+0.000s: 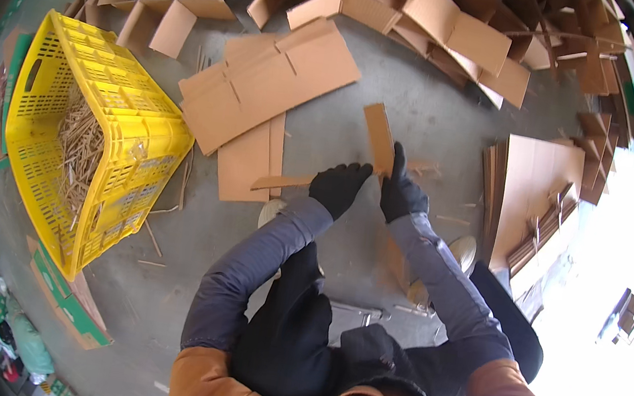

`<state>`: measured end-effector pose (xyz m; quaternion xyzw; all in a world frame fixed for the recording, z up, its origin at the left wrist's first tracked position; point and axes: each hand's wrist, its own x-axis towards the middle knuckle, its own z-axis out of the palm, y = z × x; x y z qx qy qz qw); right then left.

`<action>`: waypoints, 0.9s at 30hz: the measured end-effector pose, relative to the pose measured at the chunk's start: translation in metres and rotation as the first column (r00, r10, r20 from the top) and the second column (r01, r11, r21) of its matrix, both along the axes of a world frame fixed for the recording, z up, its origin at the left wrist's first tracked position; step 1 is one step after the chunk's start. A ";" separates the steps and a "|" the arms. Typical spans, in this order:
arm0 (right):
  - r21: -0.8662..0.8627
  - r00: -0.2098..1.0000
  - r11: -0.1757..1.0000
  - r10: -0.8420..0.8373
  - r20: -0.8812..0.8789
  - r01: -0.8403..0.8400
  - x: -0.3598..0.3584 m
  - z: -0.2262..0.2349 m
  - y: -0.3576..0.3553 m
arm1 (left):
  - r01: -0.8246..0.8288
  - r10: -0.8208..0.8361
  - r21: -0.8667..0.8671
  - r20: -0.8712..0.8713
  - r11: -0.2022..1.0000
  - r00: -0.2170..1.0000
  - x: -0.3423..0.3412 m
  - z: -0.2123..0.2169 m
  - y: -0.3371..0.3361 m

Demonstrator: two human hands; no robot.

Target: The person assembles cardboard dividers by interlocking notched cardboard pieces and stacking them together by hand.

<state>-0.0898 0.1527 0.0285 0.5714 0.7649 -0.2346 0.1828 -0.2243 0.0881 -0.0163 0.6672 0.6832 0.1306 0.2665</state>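
Observation:
Both of my hands wear black gloves and meet in front of my knees. My left hand [338, 189] is closed on a narrow cardboard strip [284, 183] that sticks out to the left. In my right hand [403, 194] is another cardboard piece [378, 135], upright and pointing away from me, with the thumb along its edge. Whether the two pieces join between the hands is hidden by the fingers. Flat slotted cardboard sheets [276, 83] lie overlapping on the floor, beyond and left of my left hand.
A yellow plastic crate [151, 138] lies tipped at left, with shredded cardboard strips [79, 152] inside. Assembled cardboard dividers [431, 20] spread across the far side. Stacked cardboard sheets [537, 188] lean at right. A green-and-brown cardboard piece [68, 297] lies near the crate; scraps dot the grey floor.

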 end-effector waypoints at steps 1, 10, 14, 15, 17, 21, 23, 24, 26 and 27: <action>0.026 1.000 1.000 0.001 -0.021 -0.001 -0.003 -0.002 0.004 | -0.014 0.014 -0.032 -0.011 0.999 1.000 0.001 0.003 0.003; 0.055 0.977 0.993 -0.095 -0.191 0.108 0.003 -0.006 0.019 | 0.008 -0.009 -0.021 -0.031 1.000 0.999 0.002 -0.008 0.009; 0.048 0.980 0.994 -0.093 -0.175 0.103 0.006 -0.011 0.023 | -0.062 0.064 -0.096 0.018 0.993 0.998 0.001 0.005 0.016; 0.036 0.981 0.997 -0.057 -0.183 0.065 0.006 -0.007 0.032 | -0.052 0.054 -0.069 0.028 0.996 0.998 0.000 0.004 0.015; 0.044 0.970 0.998 -0.038 -0.241 0.051 0.008 -0.004 0.040 | -0.052 0.052 0.001 0.027 0.999 0.998 -0.008 -0.002 0.017; 0.030 0.990 0.996 -0.085 -0.114 0.089 0.013 -0.005 0.015 | 0.008 -0.008 -0.037 0.002 0.999 1.000 0.008 -0.006 0.010; 0.175 0.988 0.981 -0.055 -0.144 0.080 0.020 -0.023 0.004 | 0.002 -0.002 -0.029 0.006 1.000 1.000 0.013 0.007 0.016; 0.125 0.990 0.987 -0.084 -0.113 0.098 0.017 -0.025 0.004 | -0.020 0.020 0.003 0.010 1.000 1.000 0.016 -0.006 0.013; 0.039 0.988 0.992 -0.113 -0.101 0.117 0.010 -0.016 0.016 | -0.042 0.042 0.023 0.016 0.999 0.999 0.010 -0.006 0.011; -0.004 0.988 0.992 -0.126 -0.093 0.127 0.007 -0.012 0.022 | -0.053 0.053 0.033 0.021 0.998 0.998 0.008 -0.006 0.009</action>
